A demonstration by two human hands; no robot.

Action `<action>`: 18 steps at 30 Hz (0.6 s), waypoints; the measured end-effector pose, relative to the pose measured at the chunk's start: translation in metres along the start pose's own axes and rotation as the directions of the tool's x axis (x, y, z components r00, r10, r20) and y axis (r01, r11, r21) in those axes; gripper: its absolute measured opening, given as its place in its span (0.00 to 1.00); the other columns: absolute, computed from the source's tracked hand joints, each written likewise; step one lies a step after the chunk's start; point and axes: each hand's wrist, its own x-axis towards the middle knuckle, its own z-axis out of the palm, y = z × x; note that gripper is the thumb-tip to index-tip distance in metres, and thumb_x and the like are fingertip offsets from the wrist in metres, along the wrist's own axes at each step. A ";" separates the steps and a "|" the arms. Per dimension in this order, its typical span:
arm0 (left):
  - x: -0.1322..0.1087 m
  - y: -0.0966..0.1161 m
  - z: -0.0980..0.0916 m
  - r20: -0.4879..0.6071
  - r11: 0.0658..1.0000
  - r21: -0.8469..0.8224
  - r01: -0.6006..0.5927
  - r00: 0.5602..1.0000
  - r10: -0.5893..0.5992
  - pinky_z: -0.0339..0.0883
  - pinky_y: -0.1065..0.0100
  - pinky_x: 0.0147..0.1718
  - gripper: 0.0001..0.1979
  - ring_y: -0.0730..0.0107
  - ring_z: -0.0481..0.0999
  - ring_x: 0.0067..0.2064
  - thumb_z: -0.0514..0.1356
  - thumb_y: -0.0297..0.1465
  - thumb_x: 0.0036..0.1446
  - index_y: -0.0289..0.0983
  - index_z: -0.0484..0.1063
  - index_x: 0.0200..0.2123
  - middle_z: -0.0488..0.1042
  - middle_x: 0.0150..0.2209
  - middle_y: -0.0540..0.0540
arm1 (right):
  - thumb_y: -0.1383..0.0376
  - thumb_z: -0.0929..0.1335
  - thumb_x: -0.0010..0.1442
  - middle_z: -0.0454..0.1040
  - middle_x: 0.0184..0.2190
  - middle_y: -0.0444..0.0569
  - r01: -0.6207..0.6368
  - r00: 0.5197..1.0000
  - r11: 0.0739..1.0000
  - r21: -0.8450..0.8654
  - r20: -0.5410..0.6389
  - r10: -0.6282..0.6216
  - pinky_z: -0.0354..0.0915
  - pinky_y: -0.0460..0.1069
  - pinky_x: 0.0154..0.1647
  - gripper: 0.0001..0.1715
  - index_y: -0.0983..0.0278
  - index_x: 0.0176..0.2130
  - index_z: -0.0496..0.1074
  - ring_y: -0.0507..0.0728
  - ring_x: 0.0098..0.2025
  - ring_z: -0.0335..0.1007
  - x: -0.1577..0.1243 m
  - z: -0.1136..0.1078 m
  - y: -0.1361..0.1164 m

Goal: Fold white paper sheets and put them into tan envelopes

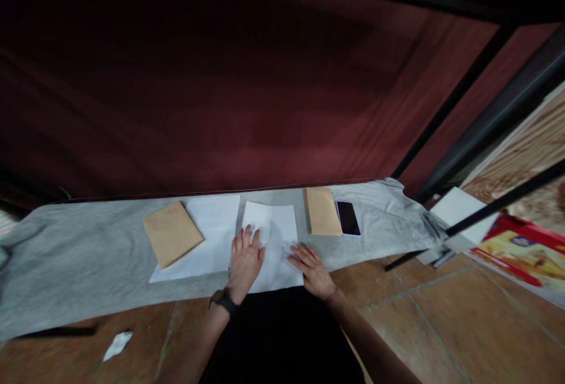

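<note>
My left hand (244, 259) lies flat with fingers stretched out on the left edge of a white sheet of paper (278, 228), a black watch on its wrist. On the same sheet's lower right part rests my right hand (312, 266), fingers extended and pressing down. The sheet lies on a grey cloth (79, 254) and looks partly folded. Left of it is a stack of white paper (212, 225) with a brown envelope (172, 233) on top.
A second brown envelope (322, 210) and a black phone (348, 218) lie to the right on the cloth. A dark red curtain hangs behind. A white crumpled scrap (117, 345) lies on the tiled floor. A white board (461, 210) and colourful box (521, 251) sit far right.
</note>
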 end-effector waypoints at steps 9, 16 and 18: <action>-0.015 -0.026 -0.013 0.461 0.901 -0.433 -0.029 0.852 0.249 0.50 0.52 0.67 0.24 0.57 0.60 0.68 0.55 0.45 0.62 0.46 0.71 0.59 0.64 0.66 0.44 | 0.71 0.64 0.65 0.75 0.56 0.45 -0.137 0.991 0.957 0.257 0.033 0.133 0.57 0.60 0.68 0.23 0.54 0.56 0.74 0.57 0.59 0.69 -0.003 -0.024 0.005; -0.053 -0.056 -0.087 0.560 0.640 -0.694 0.330 0.805 0.193 0.53 0.48 0.66 0.30 0.52 0.60 0.68 0.59 0.49 0.58 0.52 0.65 0.63 0.64 0.66 0.49 | 0.53 0.64 0.68 0.80 0.46 0.49 -0.290 0.919 0.844 0.452 -0.113 0.376 0.66 0.59 0.58 0.18 0.57 0.41 0.80 0.62 0.54 0.73 -0.006 -0.026 0.003; -0.058 -0.057 -0.087 0.527 0.574 -0.748 0.333 0.824 0.209 0.55 0.48 0.65 0.33 0.51 0.61 0.67 0.61 0.48 0.55 0.51 0.65 0.63 0.63 0.66 0.48 | 0.50 0.65 0.67 0.80 0.44 0.51 -0.322 0.878 0.817 0.478 -0.172 0.447 0.65 0.60 0.58 0.20 0.59 0.37 0.81 0.63 0.53 0.73 -0.002 -0.022 0.003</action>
